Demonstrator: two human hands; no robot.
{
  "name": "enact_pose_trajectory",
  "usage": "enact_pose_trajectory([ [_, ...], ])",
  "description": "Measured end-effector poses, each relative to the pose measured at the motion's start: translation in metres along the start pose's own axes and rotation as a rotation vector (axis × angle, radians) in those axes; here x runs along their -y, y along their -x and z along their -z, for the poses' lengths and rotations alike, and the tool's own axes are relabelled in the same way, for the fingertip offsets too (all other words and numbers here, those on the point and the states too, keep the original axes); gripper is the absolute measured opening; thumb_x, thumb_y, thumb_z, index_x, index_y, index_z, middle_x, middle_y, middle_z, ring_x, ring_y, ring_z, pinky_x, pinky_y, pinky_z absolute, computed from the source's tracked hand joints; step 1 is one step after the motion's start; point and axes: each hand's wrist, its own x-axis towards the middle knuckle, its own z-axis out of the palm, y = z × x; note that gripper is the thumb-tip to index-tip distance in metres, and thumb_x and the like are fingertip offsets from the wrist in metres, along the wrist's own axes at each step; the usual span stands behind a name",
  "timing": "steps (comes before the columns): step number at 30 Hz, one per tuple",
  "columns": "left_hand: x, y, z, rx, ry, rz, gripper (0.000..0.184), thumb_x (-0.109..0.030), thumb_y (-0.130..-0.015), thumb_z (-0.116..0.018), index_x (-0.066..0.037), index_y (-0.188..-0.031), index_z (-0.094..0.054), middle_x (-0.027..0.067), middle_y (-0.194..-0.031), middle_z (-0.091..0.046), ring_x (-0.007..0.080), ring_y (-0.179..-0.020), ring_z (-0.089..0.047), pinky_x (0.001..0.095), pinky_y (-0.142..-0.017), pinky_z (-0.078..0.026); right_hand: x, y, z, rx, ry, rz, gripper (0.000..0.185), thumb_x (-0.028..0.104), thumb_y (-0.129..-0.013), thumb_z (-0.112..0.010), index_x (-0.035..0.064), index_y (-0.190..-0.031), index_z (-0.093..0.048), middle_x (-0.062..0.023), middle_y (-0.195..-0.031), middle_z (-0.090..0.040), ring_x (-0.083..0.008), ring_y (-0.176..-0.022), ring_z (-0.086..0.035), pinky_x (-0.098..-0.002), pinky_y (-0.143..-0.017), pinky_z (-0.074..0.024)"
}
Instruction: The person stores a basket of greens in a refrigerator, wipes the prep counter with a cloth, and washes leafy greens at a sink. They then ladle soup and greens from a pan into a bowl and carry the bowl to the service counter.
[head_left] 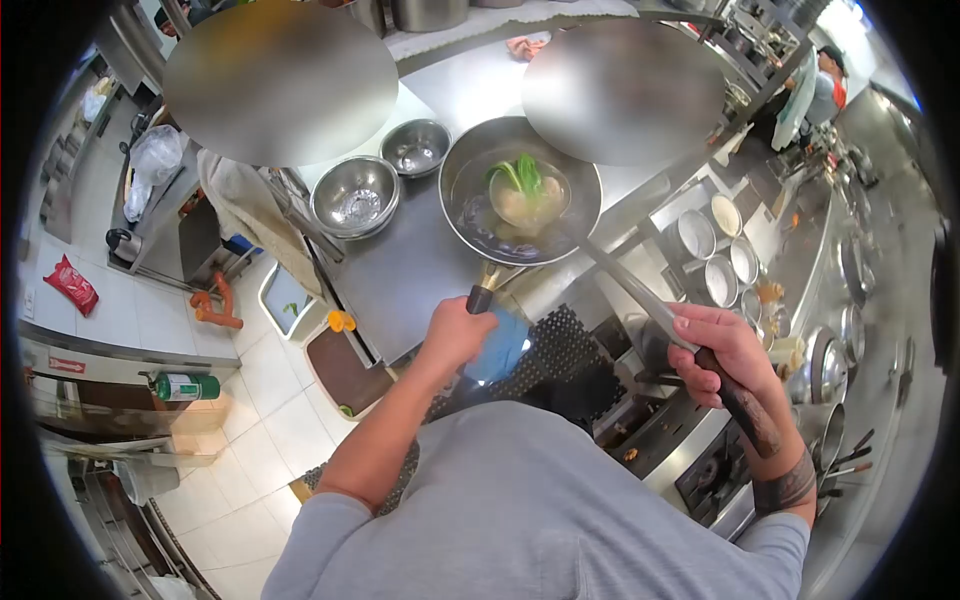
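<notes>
My left hand (462,332) is closed around the handle of a wok (458,228). The wok sits over the steel counter's edge with clear liquid in it. Held in my right hand (725,345) is a long-handled ladle (635,288), its shaft slanting down into the wok. At the shaft's far end, inside the wok, a round bowl shape holds a green leafy vegetable (522,175) and pale lumps (540,208). Two steel bowls, a larger one (355,195) and a smaller one (415,147), stand left of the wok.
A cloth (245,205) hangs at the counter's left end. Below it are a white bin (290,300) and a brown-topped container (345,370). Several round metal containers (720,280) and burners (715,470) line the right side. Another person (822,95) stands far right.
</notes>
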Motion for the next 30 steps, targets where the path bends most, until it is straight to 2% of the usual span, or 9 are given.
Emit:
enact_pose_trajectory([
  [7,-0.020,-0.053,-0.006,-0.097,0.111,0.031,0.019,-0.011,-0.083,-0.067,-0.002,-0.073,-0.053,0.0039,-0.057,-0.052,0.0143,-0.045,-0.051,0.0326,-0.042,-0.040,0.089,-0.055,0.034,-0.003,0.006,0.016,0.042,0.016,-0.105,-0.053,-0.0025,-0.142,-0.051,-0.0052,-0.069,-0.055,-0.0065,-0.037,-0.041,-0.0219,-0.028,-0.0312],
  [11,-0.029,-0.064,-0.025,-0.204,0.135,0.073,0.021,-0.010,-0.082,-0.069,-0.002,-0.074,-0.053,0.0031,-0.057,-0.051,0.0132,-0.043,-0.049,0.0323,-0.040,-0.039,0.146,-0.087,0.073,0.102,0.098,0.050,0.036,0.021,-0.102,-0.057,-0.0022,-0.130,-0.058,-0.0035,-0.070,-0.055,-0.0064,-0.039,-0.040,-0.0231,-0.030,-0.0306],
  [19,-0.040,-0.068,-0.073,-0.447,0.144,0.174,0.021,-0.013,-0.083,-0.068,0.000,-0.075,-0.054,0.0067,-0.055,-0.055,0.0160,-0.042,-0.052,0.0339,-0.040,-0.042,0.240,-0.165,0.152,0.194,0.259,-0.018,0.034,0.020,-0.104,-0.053,-0.0022,-0.129,-0.058,-0.0039,-0.069,-0.056,-0.0058,-0.038,-0.040,-0.0229,-0.029,-0.0314],
  [21,-0.048,-0.065,-0.084,-0.507,0.208,0.175,0.022,-0.009,-0.084,-0.073,-0.002,-0.076,-0.054,0.0025,-0.057,-0.052,0.0110,-0.042,-0.048,0.0293,-0.038,-0.040,0.250,-0.187,0.162,0.211,0.277,-0.020,0.030,0.017,-0.106,-0.050,-0.0032,-0.127,-0.056,-0.0036,-0.068,-0.057,-0.0034,-0.036,-0.040,-0.0200,-0.027,-0.0315],
  [23,-0.053,-0.066,-0.092,-0.548,0.239,0.191,0.021,-0.009,-0.084,-0.073,-0.002,-0.077,-0.055,0.0022,-0.058,-0.052,0.0106,-0.042,-0.048,0.0285,-0.038,-0.040,0.259,-0.213,0.174,0.203,0.374,-0.030,0.026,0.021,-0.103,-0.055,0.0003,-0.119,-0.060,-0.0033,-0.069,-0.055,-0.0059,-0.039,-0.039,-0.0226,-0.032,-0.0303],
  [24,-0.056,-0.066,-0.096,-0.573,0.261,0.195,0.021,-0.009,-0.085,-0.073,-0.002,-0.077,-0.055,0.0020,-0.059,-0.053,0.0102,-0.042,-0.048,0.0276,-0.038,-0.040,0.262,-0.227,0.182,0.204,0.382,-0.076,0.017,0.019,-0.101,-0.056,0.0033,-0.105,-0.060,-0.0033,-0.069,-0.056,-0.0065,-0.042,-0.041,-0.0226,-0.034,-0.0309],
  [27,-0.073,-0.068,-0.105,-0.611,0.241,0.214,0.020,-0.008,-0.085,-0.073,-0.002,-0.078,-0.055,0.0015,-0.059,-0.053,0.0100,-0.042,-0.048,0.0273,-0.038,-0.040,0.258,-0.271,0.194,0.207,0.396,-0.112,0.015,0.017,-0.103,-0.053,0.0052,-0.111,-0.057,-0.0039,-0.072,-0.056,-0.0054,-0.041,-0.041,-0.0223,-0.030,-0.0334],
  [28,-0.078,-0.069,-0.107,-0.622,0.236,0.218,0.020,-0.008,-0.085,-0.073,-0.002,-0.078,-0.055,0.0015,-0.059,-0.053,0.0100,-0.042,-0.048,0.0273,-0.038,-0.040,0.256,-0.281,0.194,0.218,0.408,-0.116,0.010,0.016,-0.102,-0.055,0.0063,-0.102,-0.056,-0.0042,-0.071,-0.056,-0.0067,-0.041,-0.042,-0.0238,-0.031,-0.0343],
  [30,-0.087,-0.072,-0.108,-0.627,0.216,0.218,0.022,-0.013,-0.086,-0.070,-0.001,-0.077,-0.055,0.0033,-0.057,-0.053,0.0119,-0.044,-0.050,0.0300,-0.041,-0.043,0.252,-0.296,0.194,0.242,0.454,-0.111,0.010,0.016,-0.101,-0.055,0.0059,-0.100,-0.056,-0.0042,-0.070,-0.056,-0.0068,-0.041,-0.043,-0.0244,-0.031,-0.0349],
])
